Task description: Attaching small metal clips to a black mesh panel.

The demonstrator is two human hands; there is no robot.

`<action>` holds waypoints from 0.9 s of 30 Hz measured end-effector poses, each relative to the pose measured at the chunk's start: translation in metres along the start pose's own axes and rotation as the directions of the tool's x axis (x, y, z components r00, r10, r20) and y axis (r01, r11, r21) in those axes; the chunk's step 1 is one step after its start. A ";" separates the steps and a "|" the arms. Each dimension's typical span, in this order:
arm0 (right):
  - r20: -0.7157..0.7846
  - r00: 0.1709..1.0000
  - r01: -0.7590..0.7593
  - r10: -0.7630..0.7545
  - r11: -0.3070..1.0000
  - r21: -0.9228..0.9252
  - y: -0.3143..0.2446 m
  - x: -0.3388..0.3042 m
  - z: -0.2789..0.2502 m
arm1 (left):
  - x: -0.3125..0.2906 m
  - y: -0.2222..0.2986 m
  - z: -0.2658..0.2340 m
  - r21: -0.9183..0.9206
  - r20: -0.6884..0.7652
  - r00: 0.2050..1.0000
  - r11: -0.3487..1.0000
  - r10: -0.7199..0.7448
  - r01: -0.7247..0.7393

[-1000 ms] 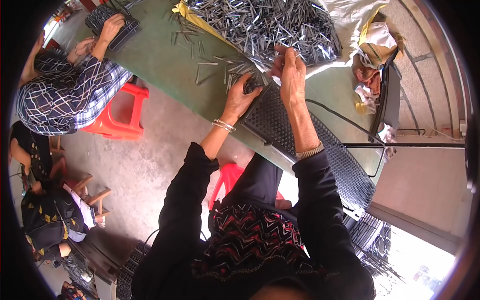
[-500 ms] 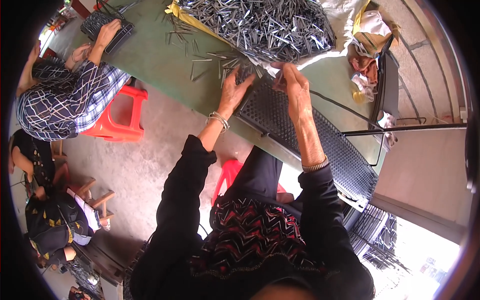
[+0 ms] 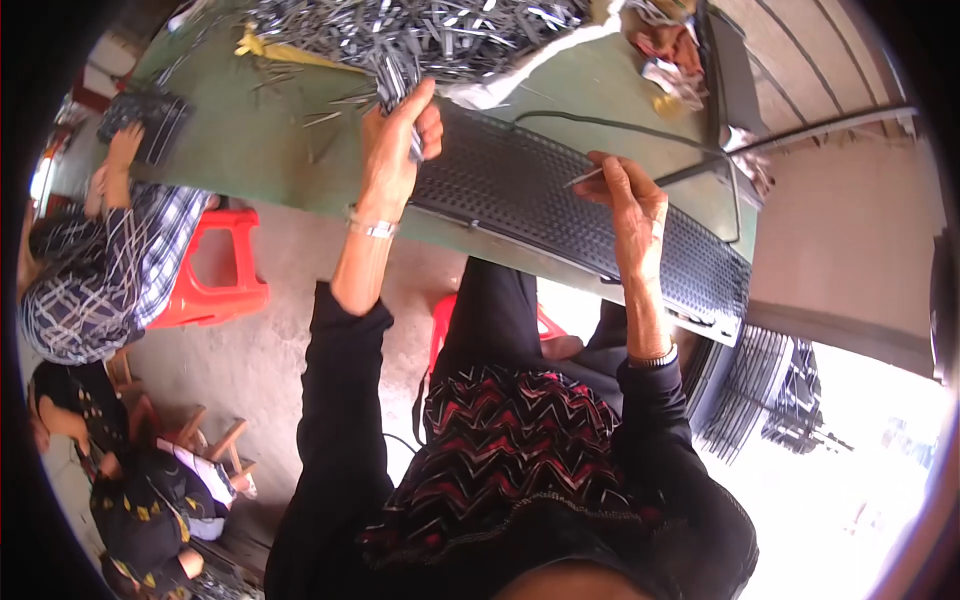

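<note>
My left hand (image 3: 395,145) is closed around a bundle of thin, shiny metal strips (image 3: 396,78), which stick up past the fingers and out below them. Over the middle of a long black perforated panel (image 3: 510,168), my right hand (image 3: 630,205) pinches one thin strip (image 3: 585,178) between thumb and fingertips. The panel lies slantwise along the near edge of the green table (image 3: 275,140), full of rows of small holes. Behind it, a big heap of similar strips (image 3: 500,35) rests on a white and yellow sack (image 3: 300,52).
Loose strips (image 3: 345,102) lie left of the panel. A black bent rod (image 3: 600,122) runs behind it. A co-worker (image 3: 90,260) sits at the left, hands on a dark piece, beside a red stool (image 3: 215,270). Dark slatted panels (image 3: 745,390) stand at the right.
My hands have moved apart: the left went left and up, now holding the bundle clearly in view. My right hand shifted right over the panel with one strip. The whole view has turned slightly.
</note>
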State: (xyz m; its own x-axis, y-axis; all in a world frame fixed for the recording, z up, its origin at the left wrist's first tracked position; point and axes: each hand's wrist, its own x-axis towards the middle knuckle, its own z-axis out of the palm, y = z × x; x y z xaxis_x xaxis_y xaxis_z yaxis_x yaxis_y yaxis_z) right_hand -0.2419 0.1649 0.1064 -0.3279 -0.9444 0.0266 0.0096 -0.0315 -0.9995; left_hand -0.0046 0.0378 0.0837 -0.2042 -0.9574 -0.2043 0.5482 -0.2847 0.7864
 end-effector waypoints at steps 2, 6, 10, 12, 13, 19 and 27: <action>-0.091 0.994 -0.056 0.058 0.998 0.021 0.000 -0.016 -0.022 | -0.034 -0.014 0.022 0.051 0.060 0.994 0.995 -0.091 0.088; -0.279 0.960 0.003 0.008 0.999 0.040 0.004 -0.046 -0.051 | -0.090 -0.066 0.068 0.016 0.185 0.915 0.932 -0.359 0.363; -0.322 0.916 0.164 -0.239 0.956 -0.243 0.002 -0.081 -0.057 | -0.118 -0.109 0.103 0.024 0.302 0.788 0.831 -0.536 0.556; -0.040 0.853 0.349 -0.520 0.627 -0.697 -0.004 -0.095 -0.059 | -0.129 -0.115 0.117 0.019 0.304 0.776 0.817 -0.554 0.576; -0.099 0.864 0.318 -0.494 0.687 -0.653 0.001 -0.104 -0.053 | -0.133 -0.115 0.123 0.032 0.287 0.775 0.815 -0.563 0.579; -0.097 0.816 0.363 -0.570 0.636 -0.681 0.019 -0.120 -0.078 | -0.142 -0.127 0.144 0.212 0.087 0.798 0.794 -0.597 0.570; 0.039 0.755 0.419 -0.654 0.437 -0.796 0.021 -0.126 -0.082 | -0.142 -0.166 0.146 0.022 0.188 0.802 0.819 -0.566 0.573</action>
State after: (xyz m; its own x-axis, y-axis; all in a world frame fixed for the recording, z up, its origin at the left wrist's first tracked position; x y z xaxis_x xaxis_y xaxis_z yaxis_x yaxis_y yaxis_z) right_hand -0.2783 0.3103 0.0805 -0.2175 -0.7053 0.6747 -0.8848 -0.1493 -0.4414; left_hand -0.1853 0.2280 0.0676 -0.6271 -0.5978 -0.4994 0.3141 -0.7808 0.5402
